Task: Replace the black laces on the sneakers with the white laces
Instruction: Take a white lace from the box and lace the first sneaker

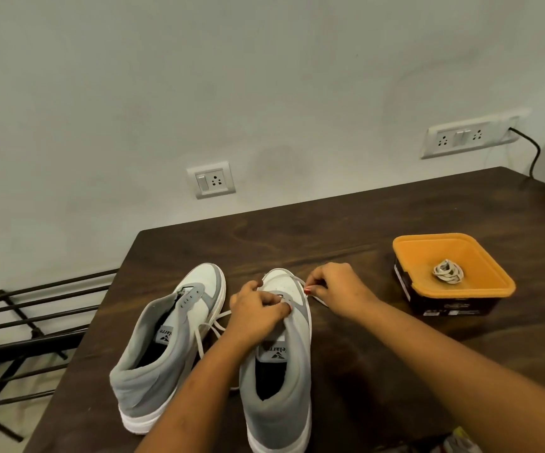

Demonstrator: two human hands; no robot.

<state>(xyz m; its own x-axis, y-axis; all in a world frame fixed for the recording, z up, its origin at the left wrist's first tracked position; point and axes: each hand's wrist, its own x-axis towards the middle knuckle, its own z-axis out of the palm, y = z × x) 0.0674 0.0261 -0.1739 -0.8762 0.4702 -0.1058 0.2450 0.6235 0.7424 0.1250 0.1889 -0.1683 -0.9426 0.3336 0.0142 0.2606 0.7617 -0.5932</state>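
Done: no black laces in sight; the left sneaker point(173, 338) shows bare eyelets.
In hand: the right sneaker point(284, 387) has a white lace point(214, 325) started at its lowest eyelets, I'd judge, with loose ends trailing between the shoes.
Hands: the left hand point(258, 308) curls down on the right sneaker's eyelet row, holding it; the right hand point(336, 286) pinches the lace beside the toe.
Left: most of this lacing, then the other shoe.
Spare: a coiled lace point(447, 273) in the orange tub point(493, 282).
Room: dark wood bench point(362, 230), pale wall, sockets point(211, 179), and a black rack point(19, 322).
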